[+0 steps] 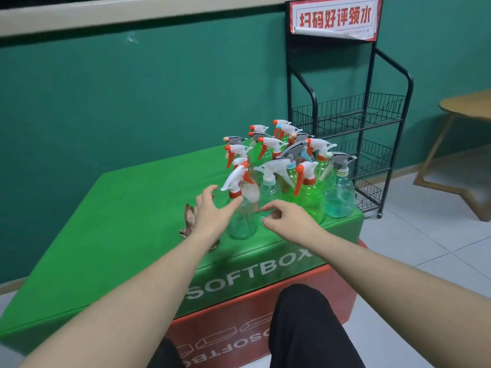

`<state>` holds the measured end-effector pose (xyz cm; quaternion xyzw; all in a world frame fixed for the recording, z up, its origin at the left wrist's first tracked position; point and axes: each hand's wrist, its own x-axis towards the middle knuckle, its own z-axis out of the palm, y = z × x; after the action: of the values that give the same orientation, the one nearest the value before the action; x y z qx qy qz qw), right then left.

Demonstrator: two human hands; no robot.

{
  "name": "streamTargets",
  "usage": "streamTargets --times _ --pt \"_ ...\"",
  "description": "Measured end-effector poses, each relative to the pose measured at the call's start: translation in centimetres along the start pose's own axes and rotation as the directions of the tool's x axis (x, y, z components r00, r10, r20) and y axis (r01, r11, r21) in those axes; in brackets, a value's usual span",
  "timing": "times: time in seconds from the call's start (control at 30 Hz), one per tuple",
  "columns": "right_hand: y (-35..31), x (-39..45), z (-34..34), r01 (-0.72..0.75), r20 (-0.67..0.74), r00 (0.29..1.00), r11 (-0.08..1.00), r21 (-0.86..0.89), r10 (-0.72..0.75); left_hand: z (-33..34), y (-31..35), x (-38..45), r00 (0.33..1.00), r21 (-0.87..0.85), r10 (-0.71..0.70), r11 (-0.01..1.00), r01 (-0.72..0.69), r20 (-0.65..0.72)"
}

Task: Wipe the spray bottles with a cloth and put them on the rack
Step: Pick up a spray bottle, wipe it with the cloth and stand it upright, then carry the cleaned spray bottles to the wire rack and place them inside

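Note:
Several spray bottles [310, 197] with white, orange and grey triggers stand bunched at the far right of the green soft box [119, 235]. The nearest is a clear bottle [243, 221] with a white and orange trigger. My left hand [214, 212] reaches toward its neck, fingers spread, thumb close to the bottle. Beside it, my right hand [281, 216] hovers in front of a clear bottle [269, 193] with a white trigger, fingers loosely curved and holding nothing. A brownish cloth [189, 217] lies on the box, partly behind my left wrist. The black wire rack [353, 120] stands behind.
The green box sits on a red box [265, 309] on a tiled floor [425, 261]. A green wall runs behind. A wooden table [467, 107] stands at the far right. My dark-trousered knees [305, 328] are below. The rack has a red and white sign [334, 15] on top.

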<state>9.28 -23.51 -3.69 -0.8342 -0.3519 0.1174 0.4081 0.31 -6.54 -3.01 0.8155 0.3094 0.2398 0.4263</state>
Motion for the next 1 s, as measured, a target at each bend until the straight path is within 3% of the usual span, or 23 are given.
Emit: streamTargets --times 0.07,0.23,0.5,0.67,0.77,1.0 --pt "-2.0 0.4 -0.7 0.039 -0.016 0.999 0.999 -0.013 -0.039 -1.5 1.6 0.2 0.996 -0.003 0.071 0.997 -0.071 -0.063" --pt "-7.5 4.2 -2.7 0.125 -0.035 0.992 0.992 -0.015 -0.125 -4.4 6.4 3.4 0.977 -0.021 0.201 0.979 -0.203 -0.073" --pt "-11.1 16.5 -6.1 0.179 -0.063 0.980 0.976 -0.121 -0.187 -3.4 10.0 15.6 0.981 -0.091 0.190 0.977 -0.192 -0.030" --pt "-9.4 24.7 -8.4 0.066 -0.038 0.997 0.991 -0.118 -0.071 -0.4 10.4 23.4 0.993 -0.137 0.109 0.985 -0.101 0.054" --pt "-8.7 27.4 -10.5 -0.035 -0.008 0.999 0.989 -0.142 0.035 0.1 11.9 25.0 0.990 -0.174 0.001 0.985 0.024 0.141" --pt "-11.8 29.6 -19.3 -0.254 0.074 0.961 0.955 -0.154 0.267 0.4 18.3 26.2 0.903 -0.125 -0.197 0.957 0.262 0.382"
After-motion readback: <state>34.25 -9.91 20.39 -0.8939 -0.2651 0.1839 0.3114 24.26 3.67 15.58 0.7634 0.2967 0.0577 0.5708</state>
